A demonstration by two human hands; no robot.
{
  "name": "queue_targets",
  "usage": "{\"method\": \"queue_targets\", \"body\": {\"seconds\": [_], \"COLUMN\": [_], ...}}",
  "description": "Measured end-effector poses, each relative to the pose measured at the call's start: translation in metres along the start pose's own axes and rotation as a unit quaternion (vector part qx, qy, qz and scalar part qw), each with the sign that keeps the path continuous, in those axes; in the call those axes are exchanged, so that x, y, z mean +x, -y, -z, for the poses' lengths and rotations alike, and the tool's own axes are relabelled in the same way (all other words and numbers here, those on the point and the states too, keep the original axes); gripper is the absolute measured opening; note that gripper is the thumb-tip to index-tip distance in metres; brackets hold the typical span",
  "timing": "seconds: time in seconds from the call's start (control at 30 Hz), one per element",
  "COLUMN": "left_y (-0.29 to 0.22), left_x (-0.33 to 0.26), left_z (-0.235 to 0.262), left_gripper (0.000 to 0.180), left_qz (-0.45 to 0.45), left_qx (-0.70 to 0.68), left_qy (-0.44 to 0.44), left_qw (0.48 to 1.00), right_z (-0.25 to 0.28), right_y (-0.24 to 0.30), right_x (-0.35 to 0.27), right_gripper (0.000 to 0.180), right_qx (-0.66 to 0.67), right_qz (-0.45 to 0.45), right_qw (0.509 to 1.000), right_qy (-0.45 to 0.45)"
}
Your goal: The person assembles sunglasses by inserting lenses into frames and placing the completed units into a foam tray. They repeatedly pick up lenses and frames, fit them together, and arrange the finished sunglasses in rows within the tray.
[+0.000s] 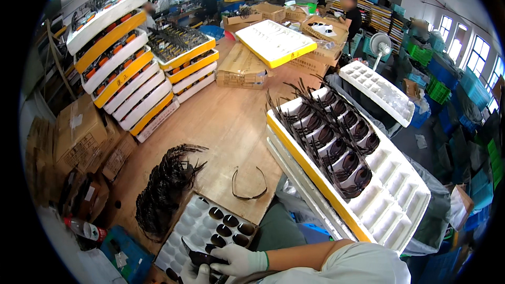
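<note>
Close to my body, a pair of dark sunglasses [200, 258] is held between both gloved hands. The fingers of my right hand [239, 260] are closed on it from the right. At the lower edge my left hand [194, 273], partly cut off, pinches it with the thumb. Under and beyond the hands lies a white lens tray [181, 231] with several dark lenses [224, 230] in its right-hand rows. A tangled heap of dark eyeglass frames [167, 185] is left of the tray. One single frame [250, 197] rests alone on the table beyond it.
On my right, a white foam tray [397, 194] holds rows of sunglasses [336, 150], stacked on other trays. Tall tray stacks [113, 81] and cardboard boxes [79, 129] stand left. A bottle [84, 229] lies near a blue bin [126, 255]. A person [353, 18] is far off.
</note>
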State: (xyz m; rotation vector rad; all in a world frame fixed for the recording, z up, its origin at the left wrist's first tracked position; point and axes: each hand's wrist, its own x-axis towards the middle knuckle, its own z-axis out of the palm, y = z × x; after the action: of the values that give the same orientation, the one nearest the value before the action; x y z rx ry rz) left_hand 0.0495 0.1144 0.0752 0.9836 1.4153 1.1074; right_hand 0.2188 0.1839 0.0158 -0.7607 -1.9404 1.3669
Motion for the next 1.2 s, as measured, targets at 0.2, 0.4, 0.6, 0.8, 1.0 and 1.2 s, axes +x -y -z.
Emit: {"method": "queue_targets", "body": {"seconds": [0.2, 0.4, 0.6, 0.8, 1.0, 1.2], "left_y": [0.036, 0.037, 0.056, 0.082, 0.112, 0.134], "left_x": [0.002, 0.000, 0.005, -0.006, 0.016, 0.112], "left_z": [0.004, 0.009, 0.005, 0.026, 0.059, 0.134], "left_gripper": [0.035, 0.023, 0.019, 0.029, 0.029, 0.038], "left_qz": [-0.056, -0.071, -0.033, 0.043, 0.035, 0.032], "left_qx": [0.015, -0.041, 0.080, -0.036, -0.027, 0.133], "left_qy": [-0.051, 0.025, -0.010, -0.066, -0.164, -0.264], "left_qw": [0.997, 0.996, 0.996, 0.996, 0.986, 0.955], "right_z": [0.001, 0.018, 0.024, 0.095, 0.115, 0.135], "right_y": [0.005, 0.013, -0.006, -0.156, -0.190, -0.167], "right_x": [-0.005, 0.003, 0.005, 0.029, 0.065, 0.099], "right_gripper": [0.024, 0.022, 0.038, 0.029, 0.026, 0.035], "right_qx": [-0.052, 0.046, -0.175, -0.638, -0.568, -0.522], "right_qz": [0.016, -0.031, -0.134, -0.205, -0.315, -0.399], "right_qw": [0.998, 0.993, 0.968, 0.740, 0.761, 0.736], "right_qy": [-0.014, 0.101, 0.118, -0.055, 0.011, 0.162]}}
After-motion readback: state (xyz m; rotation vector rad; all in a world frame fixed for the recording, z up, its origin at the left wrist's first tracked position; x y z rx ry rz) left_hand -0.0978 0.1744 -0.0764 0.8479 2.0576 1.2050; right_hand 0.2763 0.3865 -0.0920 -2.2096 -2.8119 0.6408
